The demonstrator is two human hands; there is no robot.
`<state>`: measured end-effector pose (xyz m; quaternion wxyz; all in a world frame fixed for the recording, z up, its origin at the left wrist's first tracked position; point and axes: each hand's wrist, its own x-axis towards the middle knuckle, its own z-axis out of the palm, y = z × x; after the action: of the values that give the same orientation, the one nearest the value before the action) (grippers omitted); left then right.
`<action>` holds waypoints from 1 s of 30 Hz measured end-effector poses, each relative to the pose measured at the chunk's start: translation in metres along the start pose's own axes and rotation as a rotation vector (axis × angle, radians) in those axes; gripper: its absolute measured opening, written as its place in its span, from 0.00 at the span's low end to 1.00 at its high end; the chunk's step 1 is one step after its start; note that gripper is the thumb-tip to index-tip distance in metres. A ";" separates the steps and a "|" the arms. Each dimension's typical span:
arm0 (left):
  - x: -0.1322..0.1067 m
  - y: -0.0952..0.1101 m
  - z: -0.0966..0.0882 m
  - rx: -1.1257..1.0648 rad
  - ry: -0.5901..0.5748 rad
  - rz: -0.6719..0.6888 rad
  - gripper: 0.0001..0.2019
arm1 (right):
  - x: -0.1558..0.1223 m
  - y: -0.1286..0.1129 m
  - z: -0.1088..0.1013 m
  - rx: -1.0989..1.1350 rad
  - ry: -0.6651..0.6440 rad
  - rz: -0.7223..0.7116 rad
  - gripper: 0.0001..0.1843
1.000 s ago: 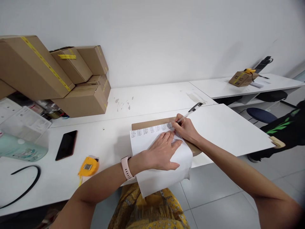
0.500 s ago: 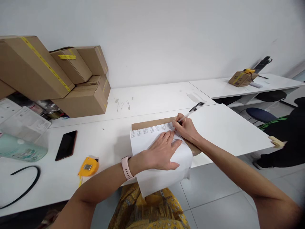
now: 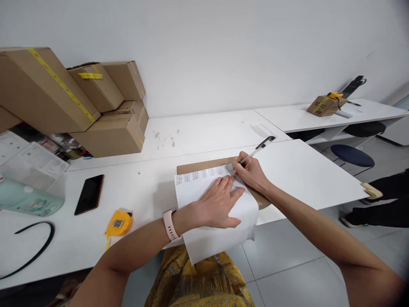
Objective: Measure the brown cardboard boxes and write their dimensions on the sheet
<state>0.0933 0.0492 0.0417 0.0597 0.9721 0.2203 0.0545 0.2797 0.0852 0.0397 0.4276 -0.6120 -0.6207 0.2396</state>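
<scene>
My right hand (image 3: 251,172) is closed round a pen (image 3: 262,144) with a clear barrel and a black cap on its upper end. The pen's tip is hidden by the fingers at the upper right of a white sheet of paper (image 3: 207,245). Short columns of handwriting run along the sheet's top edge. My left hand (image 3: 217,202) lies flat on the paper with its fingers spread, and a pink watch band (image 3: 170,224) circles that wrist. Under the sheet is a brown cardboard piece (image 3: 198,165), and the paper's lower part hangs past the table edge.
Cardboard boxes (image 3: 111,134) are stacked at the back left. A phone (image 3: 89,194), an orange tape measure (image 3: 118,222), a mint bottle (image 3: 28,198) and a black headband-like curve (image 3: 47,241) lie left. Rightward are a small box (image 3: 322,105), a blue stool (image 3: 351,155) and a person's legs (image 3: 383,209).
The person at the right has shifted toward the frame's edge, uncovering more of the blue stool. My right hand and pen moved very slightly; my left hand stays in place.
</scene>
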 end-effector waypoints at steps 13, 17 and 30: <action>0.000 0.001 -0.002 0.014 -0.009 -0.010 0.39 | -0.001 -0.002 -0.001 -0.012 0.003 0.001 0.08; 0.000 0.000 -0.002 0.014 -0.017 -0.016 0.40 | -0.001 -0.004 0.000 -0.066 -0.011 -0.008 0.09; 0.000 0.000 -0.001 -0.014 -0.022 -0.015 0.39 | -0.001 -0.005 -0.001 -0.087 -0.005 -0.019 0.09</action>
<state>0.0933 0.0494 0.0424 0.0693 0.9705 0.2267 0.0448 0.2776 0.0836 0.0443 0.4013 -0.6235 -0.6373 0.2099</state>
